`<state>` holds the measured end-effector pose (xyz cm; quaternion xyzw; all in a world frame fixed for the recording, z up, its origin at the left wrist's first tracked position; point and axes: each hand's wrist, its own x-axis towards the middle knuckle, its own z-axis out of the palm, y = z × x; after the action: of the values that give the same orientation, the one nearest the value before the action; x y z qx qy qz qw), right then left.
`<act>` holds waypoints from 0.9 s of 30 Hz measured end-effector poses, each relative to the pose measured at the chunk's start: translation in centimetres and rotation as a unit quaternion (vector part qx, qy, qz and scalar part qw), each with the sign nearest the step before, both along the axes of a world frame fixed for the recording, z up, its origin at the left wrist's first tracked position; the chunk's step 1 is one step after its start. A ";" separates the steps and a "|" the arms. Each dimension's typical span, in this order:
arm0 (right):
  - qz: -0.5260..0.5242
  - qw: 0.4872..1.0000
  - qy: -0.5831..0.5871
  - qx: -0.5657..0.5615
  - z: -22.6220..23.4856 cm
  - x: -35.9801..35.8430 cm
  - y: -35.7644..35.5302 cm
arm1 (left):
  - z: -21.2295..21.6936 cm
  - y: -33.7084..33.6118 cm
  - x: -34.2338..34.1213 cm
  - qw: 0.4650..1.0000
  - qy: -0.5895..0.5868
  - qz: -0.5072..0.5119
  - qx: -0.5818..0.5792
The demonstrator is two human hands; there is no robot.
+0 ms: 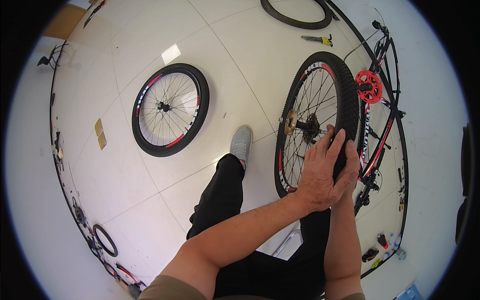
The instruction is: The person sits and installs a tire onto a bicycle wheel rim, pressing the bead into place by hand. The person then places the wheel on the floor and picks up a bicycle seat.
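A bicycle wheel [345, 95] with a black knobbly tyre and red-and-white rim stands upright in front of me, to the right. My left hand [319, 175] lies over its near side, fingers pressed along the tyre. Crossing beneath the left wrist, my right hand [349, 167] clasps the tyre's right side; part of it is hidden by the left. A sprocket cassette [312, 126] sits at the wheel's hub, and a round brass-coloured piece [290, 122] is at the axle's left end. The wheel's lowest part is covered by my hands and arms.
A second wheel [200, 110] lies flat on the tiled floor, left. Close on the right is a black-and-red bicycle frame [380, 142] with a red chainring [369, 87]. A loose tyre [295, 22] and a yellow-black tool [317, 39] lie ahead; brown cardboard [100, 134] lies left.
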<state>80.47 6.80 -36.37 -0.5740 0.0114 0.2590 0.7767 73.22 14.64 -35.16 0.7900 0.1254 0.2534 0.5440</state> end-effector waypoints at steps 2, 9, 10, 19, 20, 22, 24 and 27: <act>0.001 1.000 -0.004 -0.011 1.1 -0.1 0.6 | -0.2 0.0 0.0 1.000 0.001 0.002 -0.001; 0.005 0.999 -0.027 -0.034 0.7 0.1 0.3 | -0.6 -0.3 0.3 0.999 -0.012 -0.016 -0.036; 0.005 0.999 -0.023 -0.037 0.5 0.1 0.1 | -0.7 -0.3 0.3 0.999 -0.011 -0.014 -0.034; -0.002 0.999 -0.017 -0.041 1.3 0.2 0.5 | -0.5 -0.4 0.4 0.999 -0.010 -0.014 -0.036; 0.004 0.999 -0.012 -0.038 1.4 0.2 0.4 | -0.5 -0.3 0.4 0.999 -0.006 -0.014 -0.034; 0.002 0.999 -0.013 -0.045 1.6 0.1 0.6 | -0.4 -0.3 0.3 0.999 -0.005 -0.012 -0.031; 0.006 1.000 -0.004 -0.026 2.1 0.0 1.1 | -0.5 -0.2 0.3 0.999 -0.008 -0.011 -0.034; 0.002 1.000 0.007 -0.013 2.3 0.0 1.3 | -0.4 -0.1 0.5 1.000 -0.012 -0.005 -0.023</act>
<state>80.46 8.10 -34.09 -0.5825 0.0188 0.2641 0.7685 73.68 14.51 -35.57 0.7748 0.1209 0.2566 0.5650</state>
